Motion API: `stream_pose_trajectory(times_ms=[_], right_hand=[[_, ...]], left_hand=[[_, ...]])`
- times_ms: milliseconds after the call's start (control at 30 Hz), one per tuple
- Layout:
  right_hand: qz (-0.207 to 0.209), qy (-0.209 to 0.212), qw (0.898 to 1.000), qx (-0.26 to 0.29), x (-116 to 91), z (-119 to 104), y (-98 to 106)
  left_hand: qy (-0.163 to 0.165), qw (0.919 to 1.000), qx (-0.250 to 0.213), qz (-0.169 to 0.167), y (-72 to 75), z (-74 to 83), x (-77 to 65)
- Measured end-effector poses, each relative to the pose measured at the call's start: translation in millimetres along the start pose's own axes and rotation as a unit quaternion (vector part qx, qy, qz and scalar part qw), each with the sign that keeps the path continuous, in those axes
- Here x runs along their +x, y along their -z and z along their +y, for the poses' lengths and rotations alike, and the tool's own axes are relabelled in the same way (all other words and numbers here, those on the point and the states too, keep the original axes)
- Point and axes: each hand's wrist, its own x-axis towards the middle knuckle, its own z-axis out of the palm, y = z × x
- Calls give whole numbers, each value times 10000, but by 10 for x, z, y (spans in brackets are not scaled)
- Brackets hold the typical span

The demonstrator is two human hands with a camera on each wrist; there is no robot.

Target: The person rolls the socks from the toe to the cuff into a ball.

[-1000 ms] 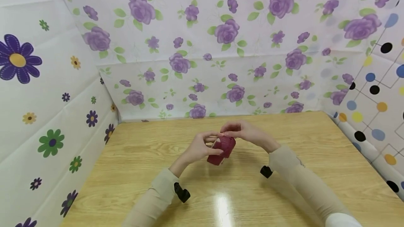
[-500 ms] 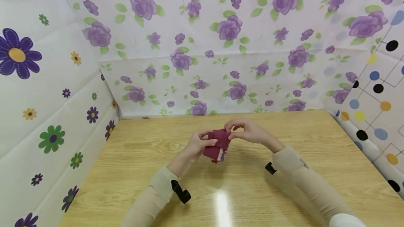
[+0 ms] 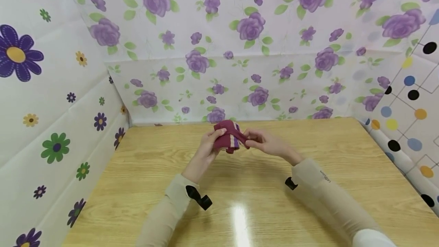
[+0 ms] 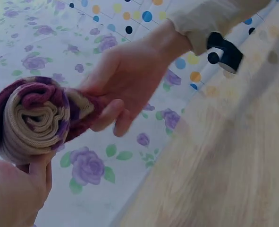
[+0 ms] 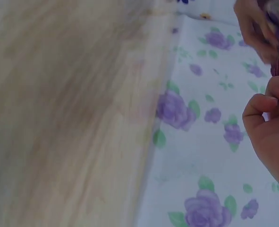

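A rolled pair of socks [image 3: 223, 140], maroon with purple and cream stripes, is held above the table. In the left wrist view the end of the sock roll [image 4: 35, 118] shows its cream knit wound in a spiral. My left hand [image 3: 205, 146] grips the roll, thumb across its near side. A flap of maroon knit stretches out to the right, and my right hand [image 3: 265, 143] pinches its end. At the right edge of the right wrist view, my right hand [image 5: 271, 127] appears with its fingers bent, the socks partly cut off.
The wooden table [image 3: 154, 163] lies under both hands. Behind it hangs a cloth [image 3: 219, 71] with purple roses. A daisy-print cloth [image 3: 58, 98] stands on the left, a dotted cloth [image 3: 411, 125] on the right. Black wrist mounts [image 3: 199, 197] hang under the sleeves.
My left hand has lifted the socks away toward the back of the table and turned them, so the stripes show. My right hand now draws out a flap of the knit.
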Motion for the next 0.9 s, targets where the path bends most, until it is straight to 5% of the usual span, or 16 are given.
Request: stream_pose_trajectory(times_ms=[100, 233, 400, 500, 600, 733, 900], right_hand=[[244, 117, 9995, -147, -29, -22, -144], [1381, 287, 9887, -512, -40, -180, -380], [2987, 458, 9469, -1096, 39, -334, -613], [3567, 347, 9232, -1386, 103, -244, -639], [3612, 215, 9200, -1502, 116, -145, -591], [3284, 144, 9315, -1560, 73, -121, -469], [2968, -47, 9428, -1519, 45, -134, -298]], left_hand=[[-222, 9984, -376, 360, -64, -6, 57], [-573, 9906, -881, 871, -175, -37, 121], [-1063, 9813, -693, 1446, -278, -133, 169], [-1330, 9758, -543, 1646, -329, -204, 167], [-1157, 9781, -257, 1711, -338, -235, 148], [-266, 9851, 585, 1597, -248, -200, 102], [231, 9912, 847, 992, -143, -145, 97]])
